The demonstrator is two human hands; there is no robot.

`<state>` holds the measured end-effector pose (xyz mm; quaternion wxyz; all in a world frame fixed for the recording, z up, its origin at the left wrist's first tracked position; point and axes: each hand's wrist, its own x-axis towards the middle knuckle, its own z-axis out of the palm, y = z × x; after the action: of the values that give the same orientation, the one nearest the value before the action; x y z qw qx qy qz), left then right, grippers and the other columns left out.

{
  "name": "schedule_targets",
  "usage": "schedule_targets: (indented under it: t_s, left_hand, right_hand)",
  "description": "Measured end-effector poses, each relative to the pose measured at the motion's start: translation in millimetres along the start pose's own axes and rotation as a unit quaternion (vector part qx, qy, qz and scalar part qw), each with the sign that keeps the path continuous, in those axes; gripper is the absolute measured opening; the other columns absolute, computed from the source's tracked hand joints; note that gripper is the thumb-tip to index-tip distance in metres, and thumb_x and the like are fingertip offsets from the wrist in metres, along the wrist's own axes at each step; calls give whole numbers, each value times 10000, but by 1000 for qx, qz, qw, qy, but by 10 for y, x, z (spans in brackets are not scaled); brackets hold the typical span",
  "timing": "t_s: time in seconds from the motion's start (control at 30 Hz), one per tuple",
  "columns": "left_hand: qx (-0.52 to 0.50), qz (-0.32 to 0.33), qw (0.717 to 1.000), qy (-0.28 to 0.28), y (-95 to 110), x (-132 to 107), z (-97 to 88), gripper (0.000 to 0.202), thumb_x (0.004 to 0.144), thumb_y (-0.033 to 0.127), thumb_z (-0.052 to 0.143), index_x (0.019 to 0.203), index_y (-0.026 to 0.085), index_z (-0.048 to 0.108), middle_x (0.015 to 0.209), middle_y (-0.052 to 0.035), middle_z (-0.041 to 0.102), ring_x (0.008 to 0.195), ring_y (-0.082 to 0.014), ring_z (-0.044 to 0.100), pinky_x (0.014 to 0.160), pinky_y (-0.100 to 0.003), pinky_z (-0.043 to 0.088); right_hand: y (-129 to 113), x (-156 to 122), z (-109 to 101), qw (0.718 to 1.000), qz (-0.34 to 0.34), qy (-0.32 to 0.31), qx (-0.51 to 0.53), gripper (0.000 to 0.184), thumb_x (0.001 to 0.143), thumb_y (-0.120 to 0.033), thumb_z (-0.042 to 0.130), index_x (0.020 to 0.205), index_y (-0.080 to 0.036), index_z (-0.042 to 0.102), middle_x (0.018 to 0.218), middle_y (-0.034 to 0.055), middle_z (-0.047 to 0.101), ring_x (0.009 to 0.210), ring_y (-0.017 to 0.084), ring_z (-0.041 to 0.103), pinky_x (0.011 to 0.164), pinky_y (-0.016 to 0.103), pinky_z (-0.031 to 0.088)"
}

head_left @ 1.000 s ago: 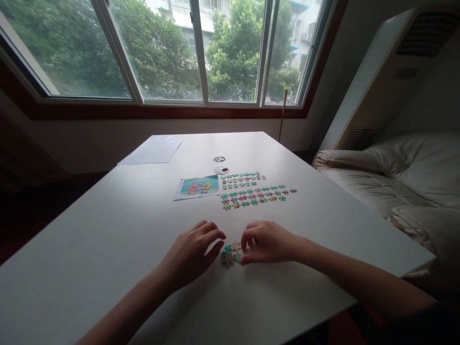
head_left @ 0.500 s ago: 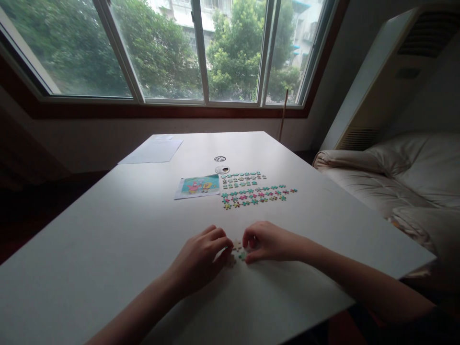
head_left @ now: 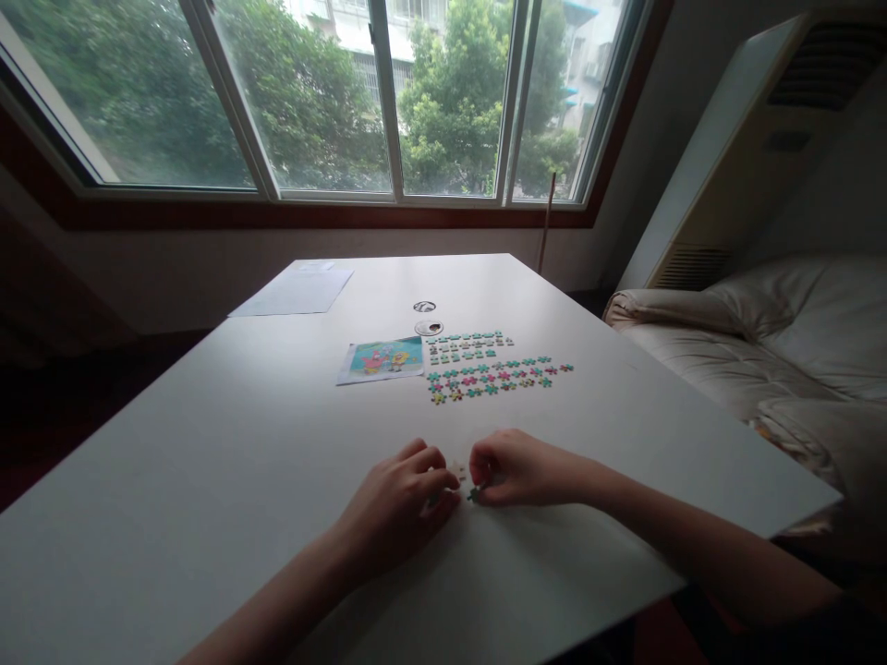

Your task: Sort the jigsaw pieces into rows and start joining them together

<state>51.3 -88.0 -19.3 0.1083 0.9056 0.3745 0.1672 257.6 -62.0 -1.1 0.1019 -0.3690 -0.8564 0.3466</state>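
Pinching low, the right hand [head_left: 516, 469] had its grip closed on a green puzzle piece [head_left: 474, 495]; just beside, the left hand [head_left: 406, 489] curled, its hold impossible to tell! The piece looked light, stiff, likely fragile at its tabs: best taken edge-on. Beyond the grip lay a pale piece [head_left: 457, 469], then puzzle rows [head_left: 488, 377].

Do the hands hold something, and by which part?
The right hand seems to pinch a knobbed green jigsaw piece by its right edge; for the left hand, I cannot tell.
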Motion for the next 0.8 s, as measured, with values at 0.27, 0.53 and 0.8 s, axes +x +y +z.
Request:
schedule_targets:
  t_s: [0.27,0.53,0.8]
  left_hand:
    - [-83,-35,994,68,-12,18,-8,114,808,206,510,792,196,621,780,-39,594,774,-171,524,664,-282,439]
    - [-151,-106,977,103,-41,39,-22,117,777,244,549,722,166,617,715,-19,583,657,-134,523,582,-235,419]
    - [-289,-167,937,108,-70,70,-26,242,807,356,523,746,143,622,671,-14,575,626,-128,514,549,-224,408]
  right_hand:
    - [16,46,67,993,-9,86,81,97,696,-205,599,777,-151,590,701,7,617,639,94,561,579,190,416]
    - [-59,65,79,976,-16,178,127,182,743,-230,581,914,-178,616,733,10,675,680,109,608,631,220,423]
    - [-34,54,112,971,-89,201,95,220,739,-244,602,950,-181,615,805,24,672,726,112,601,673,231,453]
